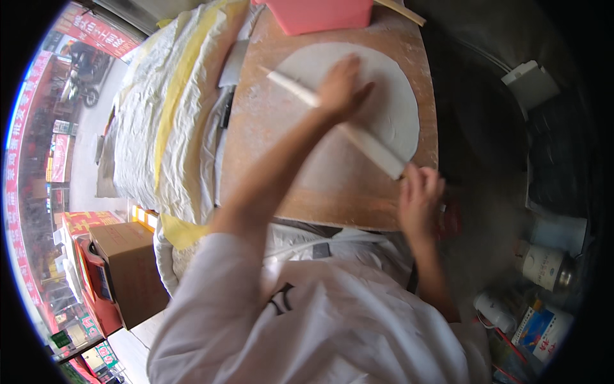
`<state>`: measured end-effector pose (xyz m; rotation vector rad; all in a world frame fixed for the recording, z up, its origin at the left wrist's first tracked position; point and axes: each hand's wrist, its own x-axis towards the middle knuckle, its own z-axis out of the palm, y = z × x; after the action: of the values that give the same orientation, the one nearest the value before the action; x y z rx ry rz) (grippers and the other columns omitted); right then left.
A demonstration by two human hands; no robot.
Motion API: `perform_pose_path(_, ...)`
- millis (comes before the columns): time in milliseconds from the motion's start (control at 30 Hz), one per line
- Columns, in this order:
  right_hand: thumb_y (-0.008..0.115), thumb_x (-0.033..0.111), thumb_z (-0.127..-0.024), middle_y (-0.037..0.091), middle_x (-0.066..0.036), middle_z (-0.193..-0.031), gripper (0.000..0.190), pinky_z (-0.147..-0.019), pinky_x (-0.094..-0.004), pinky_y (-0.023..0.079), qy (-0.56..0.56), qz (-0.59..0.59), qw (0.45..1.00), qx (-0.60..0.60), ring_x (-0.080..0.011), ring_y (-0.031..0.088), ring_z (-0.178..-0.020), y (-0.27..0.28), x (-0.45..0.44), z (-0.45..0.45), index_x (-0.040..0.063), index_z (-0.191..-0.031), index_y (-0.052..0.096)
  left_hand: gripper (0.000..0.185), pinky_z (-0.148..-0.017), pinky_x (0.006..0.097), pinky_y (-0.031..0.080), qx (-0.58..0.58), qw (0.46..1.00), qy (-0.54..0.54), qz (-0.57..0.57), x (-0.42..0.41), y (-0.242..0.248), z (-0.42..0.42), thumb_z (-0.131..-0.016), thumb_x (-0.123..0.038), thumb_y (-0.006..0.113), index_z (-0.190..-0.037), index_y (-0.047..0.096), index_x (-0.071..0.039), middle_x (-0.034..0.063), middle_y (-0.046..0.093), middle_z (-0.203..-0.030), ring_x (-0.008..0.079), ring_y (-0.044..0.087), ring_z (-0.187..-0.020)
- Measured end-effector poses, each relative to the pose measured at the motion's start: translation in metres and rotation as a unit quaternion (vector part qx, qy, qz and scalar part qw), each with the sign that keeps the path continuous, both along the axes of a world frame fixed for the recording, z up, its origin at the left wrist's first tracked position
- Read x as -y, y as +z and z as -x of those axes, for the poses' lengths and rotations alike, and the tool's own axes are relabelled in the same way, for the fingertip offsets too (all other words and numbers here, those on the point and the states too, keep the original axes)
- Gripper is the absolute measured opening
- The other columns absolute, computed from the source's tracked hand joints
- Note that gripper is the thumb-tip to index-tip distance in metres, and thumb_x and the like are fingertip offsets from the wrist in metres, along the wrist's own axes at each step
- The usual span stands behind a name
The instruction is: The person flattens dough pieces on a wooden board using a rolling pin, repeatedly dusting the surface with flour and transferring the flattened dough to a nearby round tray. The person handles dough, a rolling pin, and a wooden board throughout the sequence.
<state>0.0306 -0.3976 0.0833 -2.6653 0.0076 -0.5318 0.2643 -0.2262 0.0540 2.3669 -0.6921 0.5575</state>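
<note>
A broad, round sheet of white dough (388,101) lies on a floured wooden board (307,177). Slanting across its near side is a long rolling pin (371,146), covered in white that looks like dough wound around it. Its thin bare tip shows at the far left. My left hand (343,89), blurred, reaches over the pin with fingers and thumb apart above the dough. Whether its palm touches the pin or the sheet cannot be told. At the board's right edge, my right hand (419,197) grips the near end of the pin.
A pink plastic bin (321,17) stands at the board's far end beside a wooden stick (400,12). Stacked white sacks (163,110) line the left side. A cardboard box (129,269) sits at lower left. Containers, including a white jug (494,309), stand at lower right.
</note>
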Motion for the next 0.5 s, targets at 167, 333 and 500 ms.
perform_pose_path(167, 0.061, 0.022, -0.094, 0.056, -0.010, -0.111, 0.025, -0.091, -0.0487, 0.041, -0.069, 0.096, 0.991, 0.057, -0.0318, 0.055, -0.108, -0.027, 0.081, -0.078, 0.012, -0.117, 0.064, 0.022, -0.081, 0.0411, 0.055, -0.083, 0.932, -0.320, 0.151, 0.128, 0.088, 0.064, -0.083, -0.014, 0.070, -0.103, 0.073, -0.005, 0.0158, 0.072, -0.100, 0.0352, 0.068, -0.090)
perform_pose_path(333, 0.065, 0.022, -0.092, 0.058, -0.008, -0.103, 0.021, -0.090, -0.0470, 0.040, -0.061, 0.083, 0.991, 0.082, -0.0305, 0.056, -0.102, -0.032, 0.105, -0.109, 0.014, -0.111, 0.066, 0.021, -0.074, 0.0349, 0.053, -0.229, 0.922, -0.035, 0.310, 0.006, 0.023, 0.071, -0.092, -0.018, 0.064, -0.105, 0.070, -0.003, 0.0138, 0.073, -0.090, 0.0240, 0.069, -0.081)
perform_pose_path(500, 0.069, 0.020, -0.088, 0.057, -0.006, -0.096, 0.021, -0.089, -0.0441, 0.039, 0.090, 0.045, 0.993, 0.054, -0.0299, 0.055, -0.094, -0.020, 0.100, -0.058, 0.016, -0.108, 0.067, 0.040, -0.105, 0.0418, 0.041, 0.047, 0.968, 0.208, 0.133, -0.150, 0.011, 0.111, -0.094, -0.013, 0.062, -0.132, 0.059, -0.005, 0.0184, 0.056, -0.137, 0.0328, 0.051, -0.128)
